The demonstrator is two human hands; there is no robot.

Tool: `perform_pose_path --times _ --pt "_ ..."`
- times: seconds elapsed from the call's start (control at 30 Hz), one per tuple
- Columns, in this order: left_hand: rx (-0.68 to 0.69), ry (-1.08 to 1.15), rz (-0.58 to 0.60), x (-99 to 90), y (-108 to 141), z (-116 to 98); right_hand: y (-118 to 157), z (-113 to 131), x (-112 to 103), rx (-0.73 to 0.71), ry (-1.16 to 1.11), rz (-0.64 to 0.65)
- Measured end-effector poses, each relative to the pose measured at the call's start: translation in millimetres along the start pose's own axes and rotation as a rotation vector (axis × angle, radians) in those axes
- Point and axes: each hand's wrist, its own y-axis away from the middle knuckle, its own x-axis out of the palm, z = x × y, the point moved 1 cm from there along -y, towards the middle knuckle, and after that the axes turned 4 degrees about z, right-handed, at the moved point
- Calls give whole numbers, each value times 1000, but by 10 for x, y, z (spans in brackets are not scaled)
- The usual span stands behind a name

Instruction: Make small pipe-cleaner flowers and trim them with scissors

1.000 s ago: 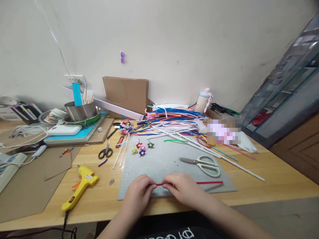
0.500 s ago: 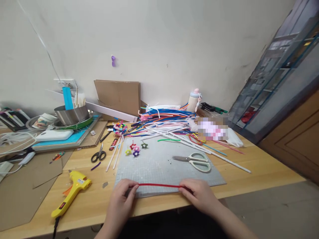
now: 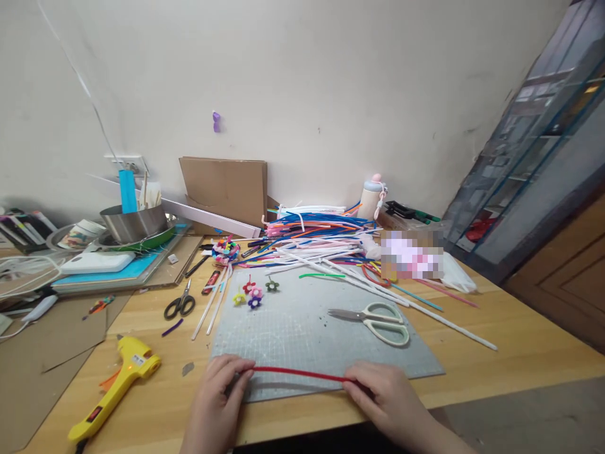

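A red pipe cleaner (image 3: 299, 372) stretches nearly straight between my two hands, over the front edge of the grey cutting mat (image 3: 293, 334). My left hand (image 3: 225, 388) pinches its left end between thumb and forefinger. Its right end is pinched by my right hand (image 3: 378, 391); both tips are hidden in the fingers. Beyond my right hand, scissors with pale green handles (image 3: 373, 318) lie on the mat, blades pointing left. Several small pipe-cleaner flowers, among them a purple one (image 3: 254, 302) and a dark green one (image 3: 272, 286), sit at the mat's far left.
A yellow glue gun (image 3: 120, 384) lies to the left, near black-handled scissors (image 3: 180, 306). Behind the mat spreads a heap of coloured pipe cleaners (image 3: 321, 227). Cardboard (image 3: 224, 192) leans on the wall, and a bottle (image 3: 373, 198) stands at the back right.
The whole scene sits slightly lower in view, as the camera has shifted. My hands still hold the red pipe cleaner stretched, its right end now a little lower in view than its left.
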Motion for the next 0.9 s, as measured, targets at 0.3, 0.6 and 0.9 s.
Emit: perform_pose_path --times 0.3,0.6,0.9 --pt "65 -63 -10 -47 -39 -89 -175 63 -357 -18 153 67" --pt "7 17 3 -109 -187 -160 -659 535 -207 -139 124 56" --pt "-12 -148 -86 -427 -300 141 -926 493 -422 -128 173 19"
